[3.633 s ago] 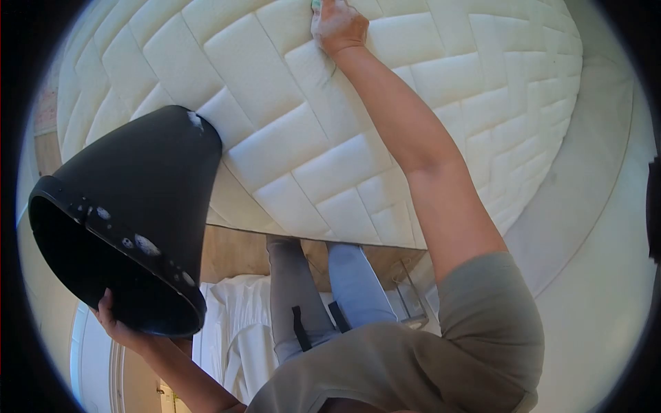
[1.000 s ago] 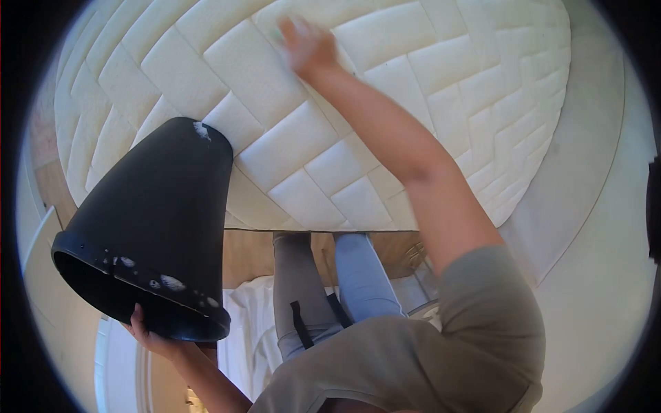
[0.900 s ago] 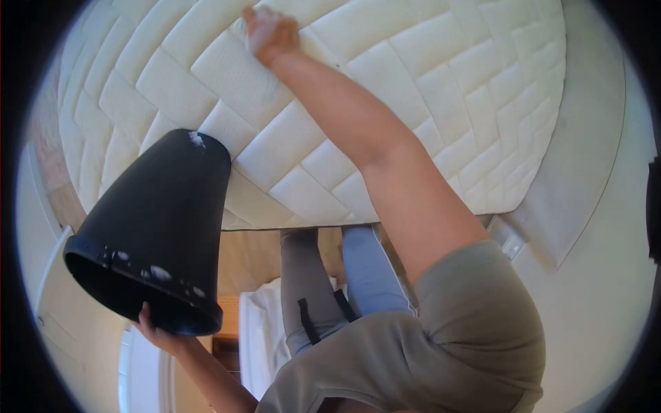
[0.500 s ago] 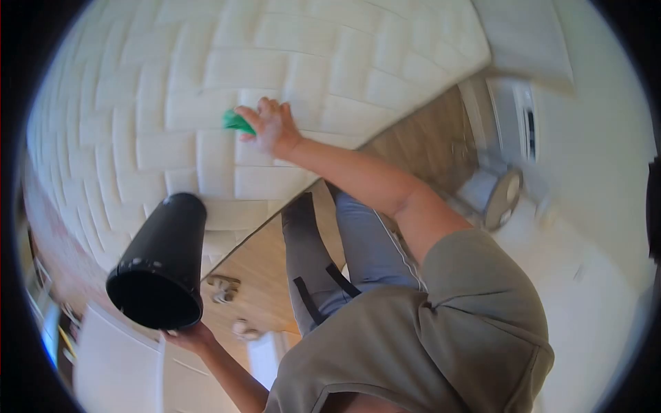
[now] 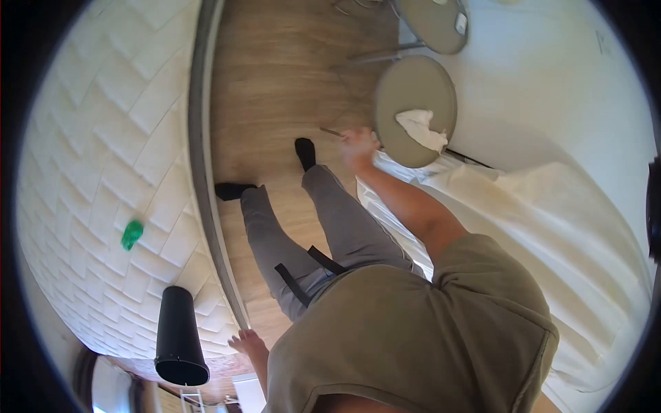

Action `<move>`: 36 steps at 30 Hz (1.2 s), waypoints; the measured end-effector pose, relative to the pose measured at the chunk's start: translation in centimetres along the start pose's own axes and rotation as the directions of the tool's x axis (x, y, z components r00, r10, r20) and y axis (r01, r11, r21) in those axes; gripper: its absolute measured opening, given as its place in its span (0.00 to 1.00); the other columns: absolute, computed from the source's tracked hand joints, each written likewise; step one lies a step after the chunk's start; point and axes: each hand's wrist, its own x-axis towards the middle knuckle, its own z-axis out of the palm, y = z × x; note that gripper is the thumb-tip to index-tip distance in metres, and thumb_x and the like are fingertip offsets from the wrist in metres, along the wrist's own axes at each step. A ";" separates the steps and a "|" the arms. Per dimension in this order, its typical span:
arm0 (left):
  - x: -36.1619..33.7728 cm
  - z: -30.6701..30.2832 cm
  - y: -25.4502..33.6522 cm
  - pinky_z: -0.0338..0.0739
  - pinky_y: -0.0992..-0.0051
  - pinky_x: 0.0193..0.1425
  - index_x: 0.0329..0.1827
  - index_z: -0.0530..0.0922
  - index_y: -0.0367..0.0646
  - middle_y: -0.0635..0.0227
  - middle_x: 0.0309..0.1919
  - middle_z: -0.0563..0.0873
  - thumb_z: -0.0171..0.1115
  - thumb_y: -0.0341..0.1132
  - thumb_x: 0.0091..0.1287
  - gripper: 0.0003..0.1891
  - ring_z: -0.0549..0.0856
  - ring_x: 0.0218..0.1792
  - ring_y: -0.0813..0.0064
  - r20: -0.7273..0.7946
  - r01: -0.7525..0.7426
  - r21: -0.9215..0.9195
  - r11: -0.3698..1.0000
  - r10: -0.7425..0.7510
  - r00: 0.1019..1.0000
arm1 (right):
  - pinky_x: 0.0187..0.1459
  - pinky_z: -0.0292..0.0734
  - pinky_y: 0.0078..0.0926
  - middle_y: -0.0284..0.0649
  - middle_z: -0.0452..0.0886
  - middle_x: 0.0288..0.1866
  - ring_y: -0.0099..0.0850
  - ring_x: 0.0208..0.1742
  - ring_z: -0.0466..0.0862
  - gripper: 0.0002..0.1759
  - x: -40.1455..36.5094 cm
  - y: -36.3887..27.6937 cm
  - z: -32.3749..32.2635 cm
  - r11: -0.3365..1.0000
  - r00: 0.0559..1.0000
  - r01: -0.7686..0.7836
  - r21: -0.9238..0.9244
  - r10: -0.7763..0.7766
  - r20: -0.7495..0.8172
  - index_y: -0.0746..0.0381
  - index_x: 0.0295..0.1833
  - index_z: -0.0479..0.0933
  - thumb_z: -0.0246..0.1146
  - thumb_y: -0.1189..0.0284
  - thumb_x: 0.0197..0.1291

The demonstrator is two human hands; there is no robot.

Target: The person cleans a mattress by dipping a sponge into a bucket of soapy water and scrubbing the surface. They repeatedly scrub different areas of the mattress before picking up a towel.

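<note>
My right hand (image 5: 359, 146) is raised over the floor beside a round beige seat, blurred by motion, its fingers curled round a thin dark stick (image 5: 332, 131) that pokes out to the left. Low in the view, my left hand (image 5: 249, 342) has its fingers apart at the edge of the white quilted mattress (image 5: 103, 138). On that mattress a tall black bin (image 5: 177, 327) stands a little left of this hand, apart from it. Farther up the mattress lies a crumpled green bag (image 5: 131, 235).
A white cloth (image 5: 421, 129) lies on the round seat (image 5: 396, 89), with a second seat (image 5: 434, 27) behind it. White fabric (image 5: 496, 213) drapes along my right side. Wooden floor (image 5: 282, 76) runs between the mattress and the seats, under my feet.
My right hand has left the green bag on the mattress and moved right, now with a thin stick. My left hand has let go of the bin, which now stands on the mattress. The view has turned.
</note>
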 end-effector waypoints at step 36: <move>-33.8 30.4 7.0 0.67 0.60 0.62 0.50 0.81 0.50 0.65 0.31 0.81 0.66 0.34 0.50 0.21 0.78 0.43 0.63 0.863 -0.831 -0.502 -0.240 -0.084 -0.498 | 0.39 0.71 0.33 0.53 0.77 0.46 0.39 0.42 0.78 0.18 14.0 -5.2 -24.1 -0.198 0.104 -0.486 0.851 -0.980 -0.169 0.72 0.35 0.76 0.54 0.64 0.56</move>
